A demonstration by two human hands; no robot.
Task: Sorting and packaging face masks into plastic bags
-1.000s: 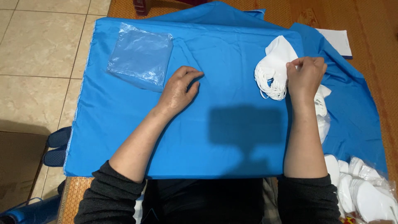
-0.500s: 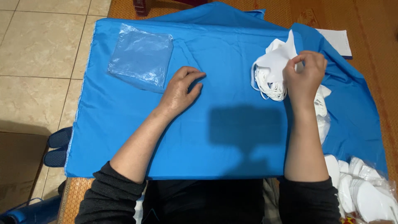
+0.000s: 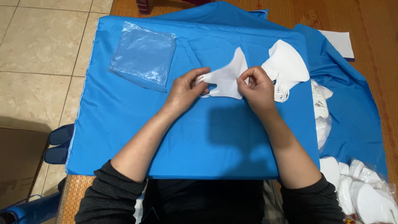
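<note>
A single white face mask (image 3: 226,76) is stretched between both hands over the middle of the blue cloth (image 3: 207,137). My left hand (image 3: 184,88) pinches its left end and ear loop. My right hand (image 3: 256,86) grips its right edge. Just right of my right hand lies a stack of white masks (image 3: 286,66) on the cloth. A pile of clear plastic bags (image 3: 143,60) rests on the cloth at the upper left, apart from both hands.
More white masks lie off the cloth's right edge (image 3: 325,116) and in a heap at the lower right (image 3: 365,191). A white paper (image 3: 340,42) lies at the upper right. Blue slippers (image 3: 58,143) sit on the floor at the left.
My right hand has drawn one mask off the stack and moved left to the middle. My left hand has come off the cloth and taken the mask's other end.
</note>
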